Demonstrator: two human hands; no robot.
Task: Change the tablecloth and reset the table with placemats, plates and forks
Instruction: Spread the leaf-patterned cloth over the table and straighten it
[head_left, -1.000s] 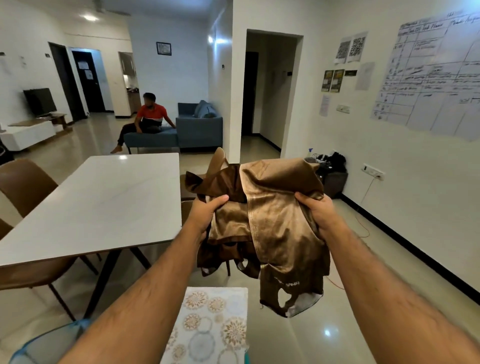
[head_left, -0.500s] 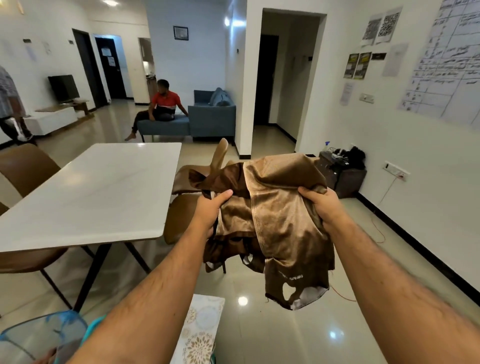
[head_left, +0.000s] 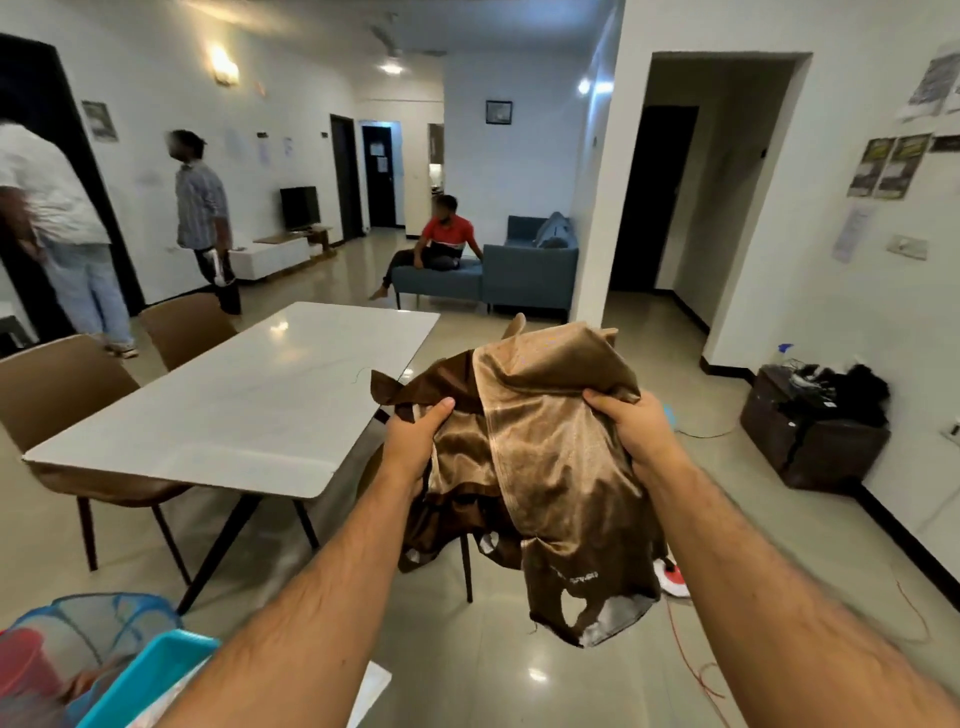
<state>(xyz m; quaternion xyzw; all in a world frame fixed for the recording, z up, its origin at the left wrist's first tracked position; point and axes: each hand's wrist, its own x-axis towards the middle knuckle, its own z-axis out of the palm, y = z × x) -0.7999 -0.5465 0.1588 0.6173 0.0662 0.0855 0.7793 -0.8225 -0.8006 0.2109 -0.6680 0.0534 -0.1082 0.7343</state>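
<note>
Tablecloth (head_left: 540, 467), brown and gold satin, bunched in mid-air between 2 bare hands, off the near right corner of the table (head_left: 249, 405) and above the tiled floor. Held up at chest height, loose folds hanging down, a ragged lower end dangling lowest. Left hand (head_left: 415, 441) curled round the darker left bunch, thumb on top. Right hand (head_left: 631, 426) gripping the lighter gold fold, fingers tucked behind the fabric. Near bottom left, a turquoise bin (head_left: 150, 675) beside a blue mesh hamper (head_left: 104, 618), both cut off by the frame edge.

Further out, white tabletop bare, nothing laid on it. 2 brown chairs (head_left: 57, 384) along its left edge, 1 more partly hidden behind the cloth at the right edge. On the floor to the right, a red cable (head_left: 691, 670) trailing, and a dark box (head_left: 810, 441) against the wall. Farthest back, a blue sofa (head_left: 519, 270) with 1 seated person, and 2 people standing at far left.

Likely risks, as judgement: cloth still crumpled, so edges hard to find and a lopsided spread probable; slippery satin apt to slide off the glossy top; hanging end apt to snag a chair; cable underfoot a trip hazard while circling the table.
</note>
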